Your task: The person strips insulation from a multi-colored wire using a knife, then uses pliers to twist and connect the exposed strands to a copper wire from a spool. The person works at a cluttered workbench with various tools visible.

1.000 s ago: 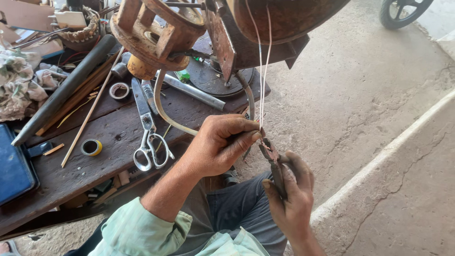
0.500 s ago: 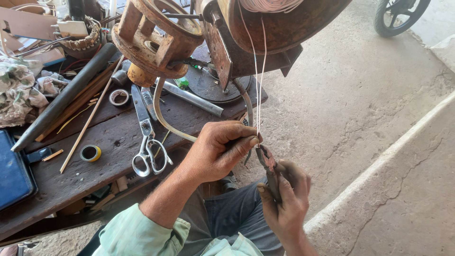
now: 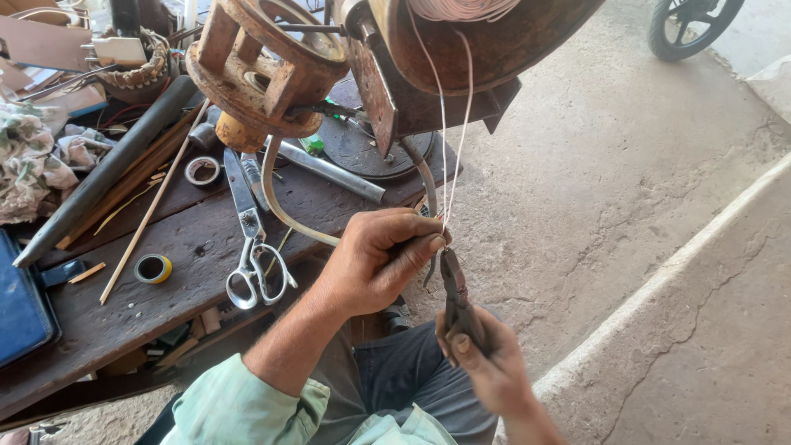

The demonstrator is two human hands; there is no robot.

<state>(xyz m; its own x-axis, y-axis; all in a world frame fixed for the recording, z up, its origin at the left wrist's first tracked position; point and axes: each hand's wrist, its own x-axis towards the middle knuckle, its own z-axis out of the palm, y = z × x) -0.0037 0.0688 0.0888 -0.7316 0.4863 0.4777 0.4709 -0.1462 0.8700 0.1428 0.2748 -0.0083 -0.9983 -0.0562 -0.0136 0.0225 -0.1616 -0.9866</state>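
My left hand (image 3: 381,257) pinches the lower ends of two thin pale wires (image 3: 451,140) that run up to a coil wound on a rusty round machine (image 3: 486,37). My right hand (image 3: 484,363) grips dark pliers (image 3: 455,292), whose jaws point up and touch the wires right at my left fingertips. Both hands hover off the front edge of a dark wooden workbench (image 3: 165,280), above my lap.
On the bench lie scissors (image 3: 251,247), two tape rolls (image 3: 153,268), a long dark bar (image 3: 107,169), thin sticks, a metal rod (image 3: 329,171), a curved hose, crumpled cloth (image 3: 37,161) and a blue case (image 3: 21,301). A concrete floor with a raised kerb lies right; a wheel (image 3: 688,25) stands far right.
The view has tilted up slightly. My right hand has brought the pliers' jaws up to the wires at my left fingertips; my left hand keeps its pinch.
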